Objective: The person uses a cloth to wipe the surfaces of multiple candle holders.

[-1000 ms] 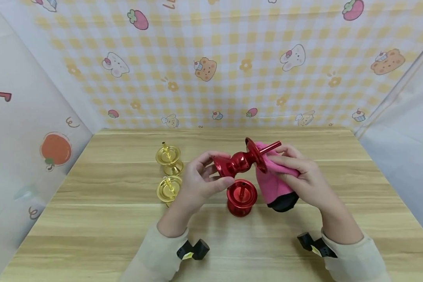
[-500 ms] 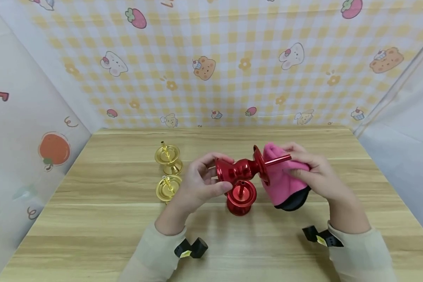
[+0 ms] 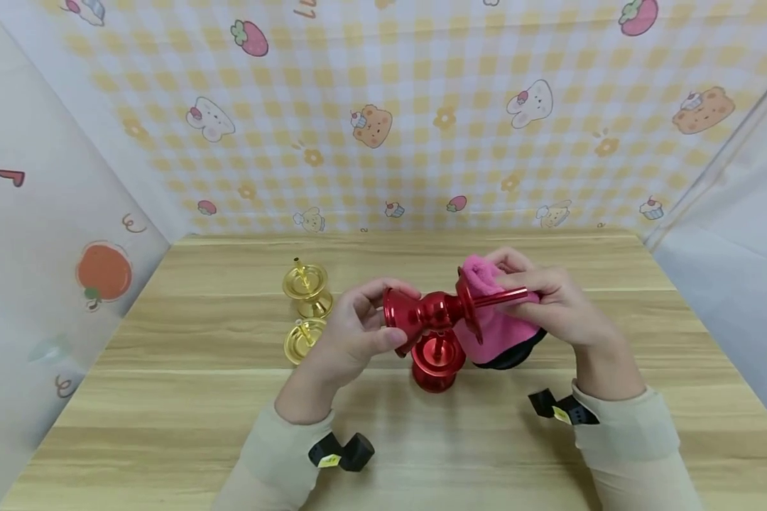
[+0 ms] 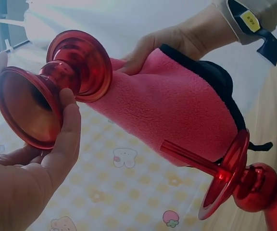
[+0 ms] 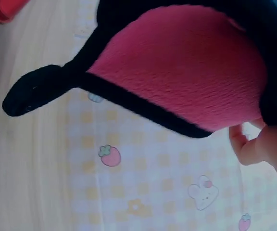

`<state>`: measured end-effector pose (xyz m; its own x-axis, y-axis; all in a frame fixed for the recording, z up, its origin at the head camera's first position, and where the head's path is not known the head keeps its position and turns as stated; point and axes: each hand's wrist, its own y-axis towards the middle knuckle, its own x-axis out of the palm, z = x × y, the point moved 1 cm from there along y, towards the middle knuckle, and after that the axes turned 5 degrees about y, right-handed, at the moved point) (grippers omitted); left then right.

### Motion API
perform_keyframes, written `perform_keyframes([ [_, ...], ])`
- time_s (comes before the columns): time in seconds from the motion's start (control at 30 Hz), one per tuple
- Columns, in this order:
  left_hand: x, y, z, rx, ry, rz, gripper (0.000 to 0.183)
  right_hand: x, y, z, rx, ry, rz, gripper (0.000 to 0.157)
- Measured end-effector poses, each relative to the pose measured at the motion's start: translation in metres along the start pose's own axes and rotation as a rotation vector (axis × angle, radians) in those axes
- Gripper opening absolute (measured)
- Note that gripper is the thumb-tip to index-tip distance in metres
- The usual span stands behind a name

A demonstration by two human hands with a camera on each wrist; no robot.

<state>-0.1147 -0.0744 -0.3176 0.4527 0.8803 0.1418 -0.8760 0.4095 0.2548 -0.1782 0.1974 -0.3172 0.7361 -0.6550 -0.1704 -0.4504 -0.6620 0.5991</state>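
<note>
My left hand (image 3: 348,333) holds a shiny red metal candlestick (image 3: 439,311) by its flared foot, tipped on its side with its thin tube pointing right. In the left wrist view, fingers and thumb sit round the hollow foot (image 4: 28,108). A pink cloth (image 3: 495,339) with black edging is gripped in my right hand (image 3: 559,305) and lies against the candlestick's dish. The right wrist view shows the cloth's pink face (image 5: 186,67) hiding most of the fingers. Below the held candlestick, a second red one (image 3: 434,376) stands upright on the table.
Two gold candlesticks stand left of my left hand: a farther one (image 3: 313,301) and a nearer one (image 3: 302,344), partly covered by the hand. They share the wooden table (image 3: 185,426). A checked, printed fabric wall (image 3: 415,163) rises behind.
My right hand and the cloth moved right, away from the dish, then back left against it. The held candlestick has turned from tube-up to nearly level, its foot now facing more toward the left.
</note>
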Motion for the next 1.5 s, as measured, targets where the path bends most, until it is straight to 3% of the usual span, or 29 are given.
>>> perform_keyframes([
  [0.17,-0.002,0.0,-0.002,-0.02,-0.012,-0.004,0.06,0.0,0.0,0.0,0.025,-0.022,-0.051,0.066],
  [0.37,-0.002,0.0,-0.001,-0.041,-0.032,-0.018,0.056,-0.004,-0.004,0.003,-0.005,0.016,-0.096,0.059],
  [0.53,-0.003,0.0,-0.001,-0.07,-0.011,-0.025,0.06,-0.011,-0.01,0.007,-0.063,0.136,-0.075,0.047],
  [0.6,-0.003,0.0,-0.001,-0.094,0.005,-0.018,0.065,-0.013,-0.012,0.005,-0.075,0.134,-0.066,0.05],
  [0.77,-0.004,0.001,-0.004,-0.162,0.037,-0.001,0.077,-0.018,-0.015,-0.006,-0.052,0.004,-0.11,0.069],
  [1.07,-0.007,0.0,-0.004,-0.178,0.069,0.009,0.076,-0.024,-0.019,-0.025,0.029,-0.219,-0.161,0.068],
  [1.27,-0.011,0.001,-0.004,-0.164,0.087,0.087,0.072,-0.022,-0.022,-0.04,0.057,-0.303,-0.013,0.059],
  [1.4,-0.014,0.003,-0.002,-0.152,0.095,0.168,0.08,-0.01,-0.014,-0.047,0.167,-0.381,0.121,0.047],
  [1.5,-0.014,0.003,0.0,-0.145,0.105,0.212,0.075,0.004,-0.006,-0.048,0.238,-0.477,0.221,0.04],
])
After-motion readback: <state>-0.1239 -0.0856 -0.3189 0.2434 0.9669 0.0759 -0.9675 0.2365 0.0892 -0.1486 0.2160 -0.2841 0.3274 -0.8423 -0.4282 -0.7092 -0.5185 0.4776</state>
